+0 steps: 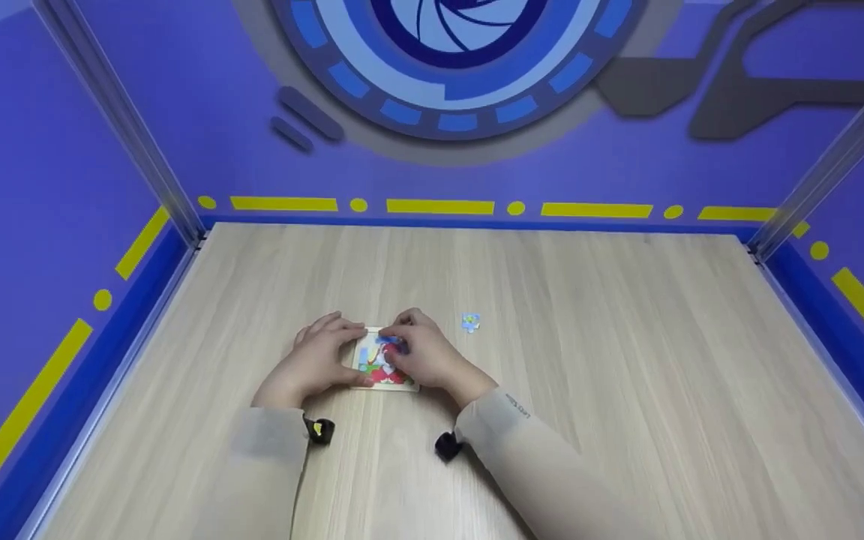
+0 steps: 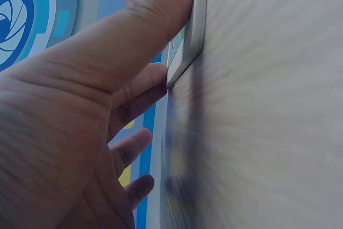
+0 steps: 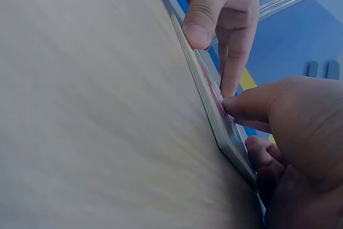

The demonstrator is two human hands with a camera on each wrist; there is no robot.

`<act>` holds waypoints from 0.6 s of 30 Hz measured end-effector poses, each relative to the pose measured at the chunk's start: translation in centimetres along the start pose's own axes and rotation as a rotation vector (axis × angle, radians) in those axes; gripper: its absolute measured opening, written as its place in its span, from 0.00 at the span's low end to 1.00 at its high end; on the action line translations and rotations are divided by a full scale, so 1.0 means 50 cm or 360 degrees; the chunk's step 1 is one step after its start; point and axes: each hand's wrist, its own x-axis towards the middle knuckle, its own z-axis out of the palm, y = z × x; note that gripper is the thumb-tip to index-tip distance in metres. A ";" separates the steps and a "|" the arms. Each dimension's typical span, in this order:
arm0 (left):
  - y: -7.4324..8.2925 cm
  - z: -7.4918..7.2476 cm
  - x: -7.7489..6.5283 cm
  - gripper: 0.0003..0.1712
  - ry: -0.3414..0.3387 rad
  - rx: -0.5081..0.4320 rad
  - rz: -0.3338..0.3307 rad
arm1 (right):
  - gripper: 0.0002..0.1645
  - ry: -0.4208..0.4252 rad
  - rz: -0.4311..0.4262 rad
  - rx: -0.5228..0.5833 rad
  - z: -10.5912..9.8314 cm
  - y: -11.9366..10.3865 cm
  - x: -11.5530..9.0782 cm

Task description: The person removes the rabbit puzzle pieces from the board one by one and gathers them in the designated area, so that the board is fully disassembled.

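A small jigsaw puzzle board (image 1: 388, 388) with a pale frame and a red, white, green and blue picture lies on the table. My left hand (image 1: 317, 358) grips it from the left, thumb over the near edge and forefinger at the far edge. From the right, my right hand (image 1: 428, 356) reaches over the board with bent fingers. Its thumb (image 3: 249, 103) touches the picture, while its other fingers (image 3: 261, 154) curl at the far edge. I cannot tell whether a piece is between them. One loose blue puzzle piece (image 1: 470, 322) lies right of the board.
The wood-grain table (image 1: 627, 375) extends around both hands. Blue panels with yellow marks (image 1: 439, 206) stand along its back and sides, joined by metal posts (image 1: 128, 127) at the corners. Black straps (image 1: 447, 446) hang at both wrists.
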 end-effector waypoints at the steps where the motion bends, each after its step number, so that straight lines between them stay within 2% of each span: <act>1: 0.000 0.000 -0.001 0.54 -0.0002 0.0002 0.0001 | 0.24 -0.0003 -0.0004 -0.0018 0.001 -0.001 0.000; 18: 0.001 0.001 -0.002 0.54 0.0012 0.0009 0.0009 | 0.19 -0.0010 -0.0034 -0.0092 0.006 -0.007 -0.001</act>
